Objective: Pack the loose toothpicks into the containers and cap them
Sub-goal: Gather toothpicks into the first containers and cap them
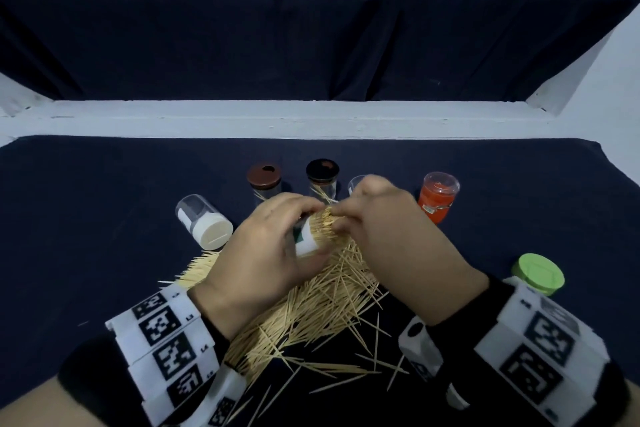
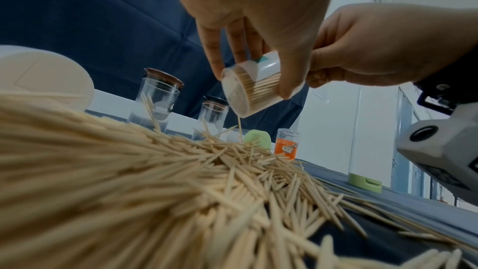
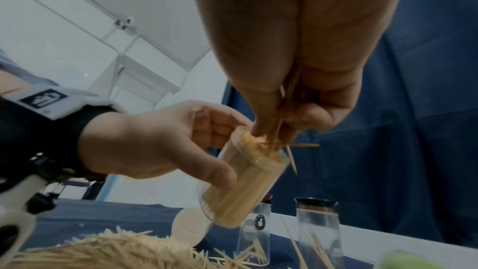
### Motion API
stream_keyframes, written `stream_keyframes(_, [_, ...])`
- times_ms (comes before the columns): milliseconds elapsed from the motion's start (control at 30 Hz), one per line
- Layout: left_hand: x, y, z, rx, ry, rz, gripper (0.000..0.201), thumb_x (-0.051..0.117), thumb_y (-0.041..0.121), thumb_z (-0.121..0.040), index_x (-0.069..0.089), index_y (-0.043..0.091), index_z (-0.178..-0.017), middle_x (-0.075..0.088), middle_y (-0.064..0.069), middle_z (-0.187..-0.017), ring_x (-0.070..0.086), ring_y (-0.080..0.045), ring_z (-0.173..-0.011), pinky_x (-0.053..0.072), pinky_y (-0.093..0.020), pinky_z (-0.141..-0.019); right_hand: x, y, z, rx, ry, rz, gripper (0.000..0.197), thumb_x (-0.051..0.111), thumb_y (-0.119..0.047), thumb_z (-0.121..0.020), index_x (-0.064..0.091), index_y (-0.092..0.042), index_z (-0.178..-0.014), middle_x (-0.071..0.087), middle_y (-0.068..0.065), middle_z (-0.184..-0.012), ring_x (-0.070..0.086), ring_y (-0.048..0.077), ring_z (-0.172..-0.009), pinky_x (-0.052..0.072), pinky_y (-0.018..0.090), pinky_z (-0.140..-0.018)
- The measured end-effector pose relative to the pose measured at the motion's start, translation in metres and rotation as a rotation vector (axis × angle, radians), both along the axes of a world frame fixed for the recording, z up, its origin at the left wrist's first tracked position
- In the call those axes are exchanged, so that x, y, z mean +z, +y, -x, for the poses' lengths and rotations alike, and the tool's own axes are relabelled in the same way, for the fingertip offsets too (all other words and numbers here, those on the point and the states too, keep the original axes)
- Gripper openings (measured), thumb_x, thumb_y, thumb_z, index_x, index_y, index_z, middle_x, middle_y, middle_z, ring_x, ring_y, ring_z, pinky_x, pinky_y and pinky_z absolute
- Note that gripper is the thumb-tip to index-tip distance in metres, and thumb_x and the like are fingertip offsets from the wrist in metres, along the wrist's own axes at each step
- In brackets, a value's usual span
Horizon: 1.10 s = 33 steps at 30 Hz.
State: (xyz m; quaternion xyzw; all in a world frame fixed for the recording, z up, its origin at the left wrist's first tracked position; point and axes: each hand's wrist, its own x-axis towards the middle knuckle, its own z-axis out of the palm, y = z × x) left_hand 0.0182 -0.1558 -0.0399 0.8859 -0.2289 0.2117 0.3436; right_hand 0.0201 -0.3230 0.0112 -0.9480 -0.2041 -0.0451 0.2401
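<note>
My left hand (image 1: pixel 277 239) grips a clear round container (image 1: pixel 313 236) packed with toothpicks, tilted, above the table. In the left wrist view the container (image 2: pixel 252 87) hangs over the pile, fingers and thumb round it. My right hand (image 1: pixel 367 215) pinches a few toothpicks (image 3: pixel 278 130) and pushes them into the container's open mouth (image 3: pixel 258 146); one toothpick (image 3: pixel 292 159) sticks out over the rim. A large pile of loose toothpicks (image 1: pixel 322 302) lies on the dark cloth under both hands. The container's own cap cannot be told apart.
A capped white-lidded container (image 1: pixel 204 222) lies on its side at left. Two clear jars with a brown lid (image 1: pixel 264 180) and a black lid (image 1: pixel 322 172) stand behind, a few toothpicks inside. An orange container (image 1: pixel 438 196) stands right; a green lid (image 1: pixel 538 274) lies near right.
</note>
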Motion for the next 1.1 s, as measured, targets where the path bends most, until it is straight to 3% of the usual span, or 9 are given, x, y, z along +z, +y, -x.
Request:
stream_keyframes(100, [0.001, 0.001, 0.001, -0.012, -0.019, 0.025, 0.048, 0.077, 0.033, -0.067, 0.060, 0.025, -0.111, 0.055, 0.021, -0.103, 0.051, 0.006, -0.100, 0.044, -0.015, -0.084, 0.001, -0.011, -0.001, -0.072, -0.023, -0.324, 0.023, 0.074, -0.021, -0.079, 0.070, -0.022, -0.101, 0.059, -0.008, -0.093, 0.055, 0.003, -0.077, 0.043, 0.011, -0.070])
stream_keyframes(200, [0.002, 0.001, 0.002, -0.020, -0.034, 0.030, 0.049, 0.076, 0.034, -0.067, 0.055, 0.032, -0.112, 0.056, 0.020, -0.104, 0.050, 0.006, -0.100, 0.044, -0.015, -0.085, 0.000, -0.015, 0.000, -0.095, -0.094, -0.478, 0.011, 0.079, -0.017, -0.074, 0.073, -0.021, -0.082, 0.060, -0.012, -0.082, 0.057, 0.002, -0.074, 0.044, 0.009, -0.068])
stream_keyframes(300, [0.002, 0.001, 0.004, -0.024, -0.051, 0.028, 0.051, 0.076, 0.036, -0.067, 0.053, 0.034, -0.112, 0.055, 0.021, -0.108, 0.051, 0.005, -0.101, 0.045, -0.017, -0.086, -0.007, -0.012, 0.000, -0.082, -0.105, -0.452, 0.005, 0.077, -0.015, -0.076, 0.075, -0.020, -0.076, 0.061, -0.013, -0.078, 0.056, 0.002, -0.071, 0.043, 0.009, -0.068])
stream_keyframes(467, [0.002, 0.001, 0.004, -0.037, -0.056, 0.020, 0.048, 0.069, 0.046, -0.070, 0.056, 0.029, -0.113, 0.054, 0.021, -0.103, 0.052, 0.003, -0.101, 0.045, -0.019, -0.087, -0.011, -0.007, -0.001, -0.018, -0.111, -0.446, 0.010, 0.077, -0.014, -0.074, 0.078, -0.018, -0.084, 0.067, -0.010, -0.083, 0.058, 0.003, -0.077, 0.045, 0.013, -0.074])
stream_keyframes(567, [0.001, 0.001, 0.003, -0.026, -0.068, 0.047, 0.049, 0.070, 0.044, -0.070, 0.059, 0.023, -0.114, 0.054, 0.018, -0.107, 0.053, 0.003, -0.102, 0.046, -0.021, -0.088, -0.008, -0.015, -0.002, 0.018, -0.059, -0.467, 0.029, 0.080, -0.017, -0.070, 0.075, -0.026, -0.097, 0.063, -0.019, -0.093, 0.055, -0.003, -0.087, 0.039, 0.007, -0.075])
stream_keyframes(667, [0.002, 0.003, 0.003, -0.021, -0.072, 0.051, 0.051, 0.069, 0.044, -0.071, 0.059, 0.021, -0.115, 0.052, 0.023, -0.107, 0.052, 0.003, -0.103, 0.046, -0.021, -0.088, -0.006, -0.026, -0.001, -0.027, -0.087, -0.545, 0.037, 0.082, -0.029, -0.065, 0.070, -0.036, -0.100, 0.057, -0.018, -0.101, 0.051, -0.004, -0.089, 0.039, 0.007, -0.075])
stream_keyframes(733, [0.003, 0.003, 0.003, -0.025, -0.074, 0.053, 0.050, 0.069, 0.044, -0.071, 0.059, 0.021, -0.114, 0.053, 0.021, -0.110, 0.051, 0.004, -0.104, 0.045, -0.018, -0.088, -0.007, -0.029, 0.001, -0.068, -0.066, -0.626, 0.030, 0.079, -0.032, -0.069, 0.070, -0.038, -0.096, 0.060, -0.016, -0.100, 0.056, -0.001, -0.088, 0.043, 0.009, -0.073])
stream_keyframes(900, [0.003, 0.003, 0.003, -0.039, -0.078, 0.062, 0.052, 0.071, 0.042, -0.070, 0.061, 0.018, -0.115, 0.054, 0.019, -0.112, 0.052, 0.004, -0.105, 0.045, -0.016, -0.088, -0.016, -0.019, 0.003, -0.065, -0.122, -0.650, 0.009, 0.075, -0.016, -0.078, 0.076, -0.025, -0.081, 0.068, -0.011, -0.079, 0.062, 0.003, -0.075, 0.046, 0.011, -0.066])
stream_keyframes(1100, [0.004, 0.003, 0.005, -0.048, -0.090, 0.094, 0.049, 0.073, 0.040, -0.070, 0.061, 0.018, -0.112, 0.054, 0.016, -0.110, 0.053, 0.001, -0.103, 0.047, -0.018, -0.088, -0.017, -0.011, 0.004, 0.019, -0.176, -0.596, 0.007, 0.077, -0.013, -0.076, 0.076, -0.018, -0.080, 0.062, -0.013, -0.083, 0.060, 0.004, -0.078, 0.047, 0.012, -0.066])
